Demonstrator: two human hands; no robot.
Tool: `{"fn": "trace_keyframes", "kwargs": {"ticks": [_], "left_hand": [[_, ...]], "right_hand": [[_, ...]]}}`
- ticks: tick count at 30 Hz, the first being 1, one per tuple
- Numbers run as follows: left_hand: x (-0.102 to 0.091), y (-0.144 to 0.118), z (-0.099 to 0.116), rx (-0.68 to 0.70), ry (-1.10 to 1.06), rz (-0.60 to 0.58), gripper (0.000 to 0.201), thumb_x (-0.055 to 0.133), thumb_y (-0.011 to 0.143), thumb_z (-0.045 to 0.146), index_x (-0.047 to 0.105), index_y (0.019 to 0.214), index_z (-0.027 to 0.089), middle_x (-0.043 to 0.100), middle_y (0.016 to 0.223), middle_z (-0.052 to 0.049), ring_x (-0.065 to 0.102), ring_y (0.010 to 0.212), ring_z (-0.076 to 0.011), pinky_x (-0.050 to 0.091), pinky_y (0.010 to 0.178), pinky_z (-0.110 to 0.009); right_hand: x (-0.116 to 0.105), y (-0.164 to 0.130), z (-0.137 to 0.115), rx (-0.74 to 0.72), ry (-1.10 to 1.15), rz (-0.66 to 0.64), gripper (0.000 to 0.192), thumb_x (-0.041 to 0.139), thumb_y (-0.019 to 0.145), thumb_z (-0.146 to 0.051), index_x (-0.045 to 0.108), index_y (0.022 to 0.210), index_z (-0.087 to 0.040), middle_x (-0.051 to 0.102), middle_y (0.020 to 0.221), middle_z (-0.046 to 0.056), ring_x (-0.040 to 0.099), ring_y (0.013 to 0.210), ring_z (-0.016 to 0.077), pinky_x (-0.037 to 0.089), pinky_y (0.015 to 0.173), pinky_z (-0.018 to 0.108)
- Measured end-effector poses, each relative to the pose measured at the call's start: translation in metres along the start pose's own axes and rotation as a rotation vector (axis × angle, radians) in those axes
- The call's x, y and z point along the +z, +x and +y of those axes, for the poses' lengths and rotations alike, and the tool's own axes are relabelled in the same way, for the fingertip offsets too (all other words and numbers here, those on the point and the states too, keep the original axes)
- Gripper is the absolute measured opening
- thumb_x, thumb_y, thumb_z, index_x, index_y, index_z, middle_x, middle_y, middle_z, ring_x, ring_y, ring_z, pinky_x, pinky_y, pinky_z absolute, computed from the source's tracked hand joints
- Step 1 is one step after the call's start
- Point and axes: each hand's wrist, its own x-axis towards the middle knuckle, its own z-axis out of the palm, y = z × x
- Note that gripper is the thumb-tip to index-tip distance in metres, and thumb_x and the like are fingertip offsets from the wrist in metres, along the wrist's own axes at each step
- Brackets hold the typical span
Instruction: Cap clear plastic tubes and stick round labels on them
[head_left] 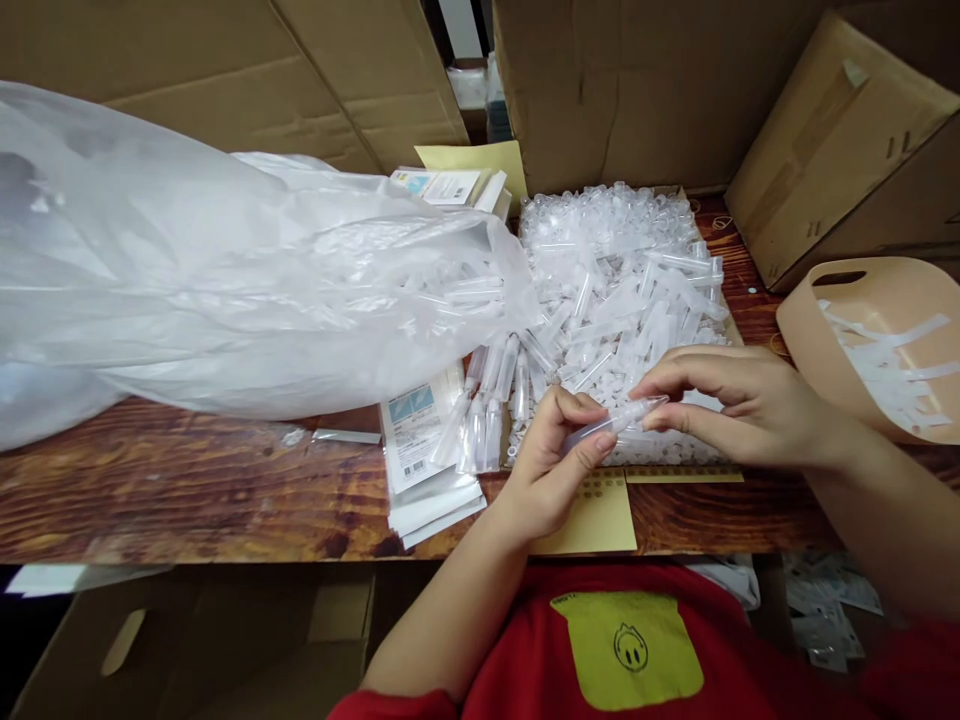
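Note:
A small clear plastic tube [604, 424] with a pointed nozzle lies between my two hands, above the near part of a shallow box of loose pieces. My left hand [553, 455] is closed around the tube's body, thumb on top. The thumb and fingers of my right hand [739, 400] pinch at the pointed end. Beneath them spreads a heap of clear tubes, caps and small white parts [619, 290]. Several finished-looking tubes [484, 420] lie side by side just left of my left hand, partly over printed packets [416, 440].
A large translucent bag [247, 280] stretches in from the left, its mouth open toward the heap with tubes inside. On the right stands a beige basket [806, 320] holding white strips. Cardboard boxes [847, 150] line the back. Yellow card [600, 515] lies at the wooden table's [225, 490] front edge.

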Motion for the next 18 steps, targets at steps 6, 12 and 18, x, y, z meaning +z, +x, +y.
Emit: {"fn": "trace_keyframes", "kwargs": {"ticks": [6,12,18], "left_hand": [[0.001,0.001,0.004,-0.049,-0.054,-0.024,0.024,0.070,0.096,0.040,0.053,0.097,0.023,0.054,0.092,-0.002,0.051,0.077,-0.0139,0.040,0.070,-0.030],[0.003,0.000,0.006,-0.062,-0.084,-0.040,0.022,0.070,0.096,0.037,0.053,0.096,0.023,0.054,0.093,-0.001,0.047,0.072,-0.0119,0.038,0.067,-0.029],[0.004,-0.001,0.006,-0.092,-0.156,-0.073,0.025,0.072,0.095,0.035,0.051,0.094,0.022,0.053,0.089,0.000,0.046,0.068,-0.0104,0.037,0.063,-0.027]], "right_hand": [[0.006,-0.008,-0.005,0.085,0.004,0.012,0.013,0.069,0.095,-0.029,0.066,0.107,-0.026,0.070,0.093,0.002,0.065,0.076,0.0161,0.052,0.068,0.028],[0.012,-0.013,-0.011,0.112,-0.052,0.023,0.011,0.062,0.100,-0.033,0.064,0.094,-0.024,0.062,0.072,-0.001,0.059,0.062,0.0145,0.046,0.059,0.028],[0.013,-0.014,-0.015,0.088,-0.071,0.021,0.012,0.059,0.101,-0.035,0.059,0.093,-0.026,0.062,0.074,0.000,0.057,0.061,0.0156,0.046,0.057,0.030]]}}
